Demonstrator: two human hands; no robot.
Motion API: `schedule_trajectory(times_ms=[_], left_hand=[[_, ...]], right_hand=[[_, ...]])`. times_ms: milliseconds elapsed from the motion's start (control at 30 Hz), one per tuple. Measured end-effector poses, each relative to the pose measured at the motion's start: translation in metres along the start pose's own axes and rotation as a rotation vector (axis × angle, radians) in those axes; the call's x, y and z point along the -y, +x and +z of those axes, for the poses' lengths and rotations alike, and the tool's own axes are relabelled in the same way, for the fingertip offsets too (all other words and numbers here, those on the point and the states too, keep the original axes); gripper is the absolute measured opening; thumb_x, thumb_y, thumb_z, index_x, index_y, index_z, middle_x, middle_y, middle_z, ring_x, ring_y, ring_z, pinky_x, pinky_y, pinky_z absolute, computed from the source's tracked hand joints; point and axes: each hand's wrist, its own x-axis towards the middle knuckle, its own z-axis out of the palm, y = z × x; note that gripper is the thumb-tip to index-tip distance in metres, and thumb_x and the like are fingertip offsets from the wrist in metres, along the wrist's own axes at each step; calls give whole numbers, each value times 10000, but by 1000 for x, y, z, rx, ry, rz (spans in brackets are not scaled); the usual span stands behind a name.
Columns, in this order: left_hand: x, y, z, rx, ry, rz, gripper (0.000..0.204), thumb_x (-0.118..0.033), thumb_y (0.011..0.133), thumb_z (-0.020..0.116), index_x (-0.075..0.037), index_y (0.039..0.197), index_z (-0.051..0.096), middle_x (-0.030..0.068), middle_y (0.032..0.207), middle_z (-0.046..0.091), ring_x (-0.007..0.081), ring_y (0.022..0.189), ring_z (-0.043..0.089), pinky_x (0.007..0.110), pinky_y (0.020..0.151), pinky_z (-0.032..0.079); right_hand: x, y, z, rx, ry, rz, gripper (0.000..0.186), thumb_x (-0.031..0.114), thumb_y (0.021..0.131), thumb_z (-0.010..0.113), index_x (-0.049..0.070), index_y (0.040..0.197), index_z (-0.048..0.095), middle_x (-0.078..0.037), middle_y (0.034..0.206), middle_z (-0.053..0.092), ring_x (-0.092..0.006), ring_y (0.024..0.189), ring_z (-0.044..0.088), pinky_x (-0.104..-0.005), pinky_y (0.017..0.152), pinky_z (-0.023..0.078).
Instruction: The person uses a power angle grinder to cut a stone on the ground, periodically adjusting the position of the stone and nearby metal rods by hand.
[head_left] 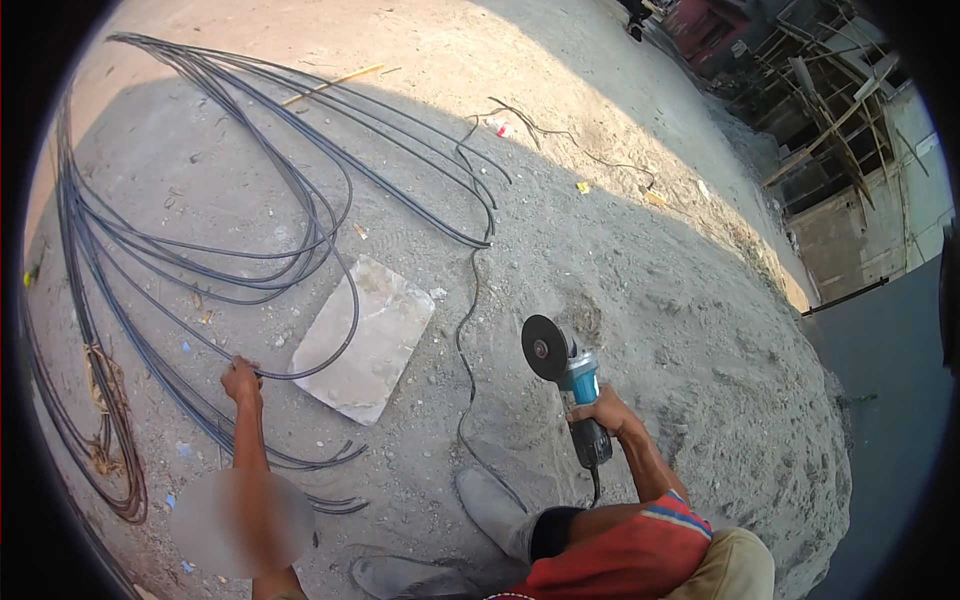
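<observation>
Rod [298, 376], looped across the left corner of the slab [385, 330]: spring-back hazard.
My left grip [241, 381] pinches it near that corner; my right grip [607, 412] wraps the grinder [582, 378], disc [541, 348] clear. With no clamp visible, I judge the loop could whip and snag the disc; the cord [476, 280] beside the shoe [495, 512] could trip.

From my station I see a thin, dark metal rod [356, 312] arcing over the pale, flat stone slab [385, 345]; right of that slab, a teal-and-black angle grinder [581, 378], its dark round disc [541, 348] nearest.
</observation>
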Motion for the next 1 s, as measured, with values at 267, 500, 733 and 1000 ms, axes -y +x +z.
schedule_trajectory(times_ms=[267, 500, 733, 1000], left_hand=[[25, 11, 18, 116, -61, -71, 379, -326, 940, 493, -2, 764, 580, 59, 583, 546, 160, 425, 492, 319, 377, 405], [30, 0, 7, -207, -272, 3, 430, -388, 953, 452, -61, 697, 563, 36, 591, 509, 159, 467, 484, 330, 403, 385], [-56, -15, 7, -316, -195, 133, 514, -447, 951, 420, 32, 992, 604, 148, 812, 638, 307, 688, 605, 409, 635, 458], [2, -34, -10, 140, 50, -117, 502, -403, 967, 432, 47, 847, 621, 145, 652, 637, 227, 497, 627, 356, 412, 481]], right_hand=[[34, 3, -5, -24, 54, -13, 301, 123, 574, 798, -14, 784, 633, -71, 716, 634, -165, 585, 603, -319, 558, 498], [42, -9, 21, 87, 200, -126, 315, 58, 564, 782, 23, 835, 627, -46, 726, 627, -166, 618, 607, -326, 609, 510], [39, -6, -6, 127, 184, -91, 400, 24, 538, 756, 11, 908, 605, -55, 784, 630, -177, 630, 620, -319, 607, 520], [82, 48, 12, 55, 85, -61, 291, 73, 611, 720, -5, 866, 603, -75, 740, 617, -181, 614, 615, -322, 588, 513]])
